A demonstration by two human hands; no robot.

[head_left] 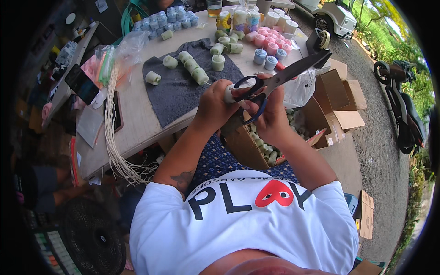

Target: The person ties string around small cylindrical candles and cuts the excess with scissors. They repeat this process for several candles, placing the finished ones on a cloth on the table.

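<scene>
My left hand is closed around a small pale candle, mostly covered by the fingers. My right hand grips a pair of scissors with dark blue handles. Their blades point up and to the right, away from the candle, and the handle loops lie close beside my left fingers. Just beyond my hands, several pale green candles lie on a dark grey towel. Among them, a row of candles lies on its side, and one candle stands upright.
Blue candles, pink candles and white candles fill the table's far side. A bundle of white cord hangs over the left edge near a phone. Below my hands, an open cardboard box holds many green candles.
</scene>
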